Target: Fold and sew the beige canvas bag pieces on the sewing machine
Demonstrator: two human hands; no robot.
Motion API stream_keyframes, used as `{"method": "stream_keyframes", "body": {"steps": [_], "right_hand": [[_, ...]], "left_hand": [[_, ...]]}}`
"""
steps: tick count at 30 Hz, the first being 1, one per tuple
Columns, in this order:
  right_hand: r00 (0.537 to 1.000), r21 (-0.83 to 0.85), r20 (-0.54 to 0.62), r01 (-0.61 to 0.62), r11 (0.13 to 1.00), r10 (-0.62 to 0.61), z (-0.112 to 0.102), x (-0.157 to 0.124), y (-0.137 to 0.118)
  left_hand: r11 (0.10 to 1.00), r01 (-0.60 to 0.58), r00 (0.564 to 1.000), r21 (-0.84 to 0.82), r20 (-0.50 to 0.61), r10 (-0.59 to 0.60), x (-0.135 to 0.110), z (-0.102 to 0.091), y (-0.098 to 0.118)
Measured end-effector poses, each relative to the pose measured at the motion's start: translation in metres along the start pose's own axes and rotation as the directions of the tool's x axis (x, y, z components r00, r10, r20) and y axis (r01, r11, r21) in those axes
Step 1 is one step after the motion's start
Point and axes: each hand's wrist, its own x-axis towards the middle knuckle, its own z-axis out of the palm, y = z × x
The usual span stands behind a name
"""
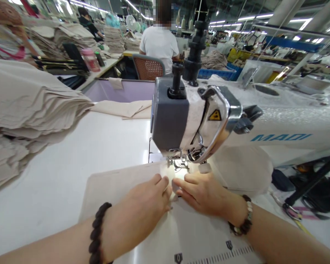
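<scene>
A beige fabric piece (121,183) lies flat on the white table under the presser foot (178,163) of a white sewing machine (277,124). My left hand (143,209) rests on the fabric with its fingers together, pressing it down just before the foot. My right hand (203,190) lies flat on the fabric right beside it, fingers stretched toward the left hand. The fingertips of both hands almost meet on a small fold of the fabric near the needle. Each wrist wears a bead bracelet.
A tall stack of beige fabric pieces (24,117) fills the left side of the table. More beige pieces (126,109) lie at the far edge. Scissors (297,212) lie at the right. A person in a white shirt (159,44) sits ahead, back turned.
</scene>
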Motion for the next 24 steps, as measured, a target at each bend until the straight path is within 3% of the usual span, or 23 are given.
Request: {"method": "stream_keyframes", "body": {"steps": [5, 11, 17, 24], "right_hand": [[0.987, -0.012, -0.032, 0.16, 0.987, -0.16, -0.002, -0.004, -0.001], [0.976, 0.02, -0.043, 0.215, 0.976, -0.214, 0.001, -0.007, -0.002], [0.975, 0.009, -0.114, 0.196, 0.981, -0.193, 0.003, -0.005, -0.001], [0.991, -0.047, -0.1, 0.09, 0.995, -0.094, 0.005, -0.002, 0.0]], "left_hand": [[0.997, 0.028, 0.998, -0.071, 0.049, -0.025, -0.002, 0.002, 0.005], [0.988, 0.05, 0.996, -0.143, 0.085, -0.038, -0.004, 0.001, 0.011], [0.978, 0.084, 0.994, -0.192, 0.091, -0.068, -0.003, -0.001, 0.007], [0.969, 0.108, 0.994, -0.222, 0.045, -0.1, 0.0, 0.011, -0.004]]}}
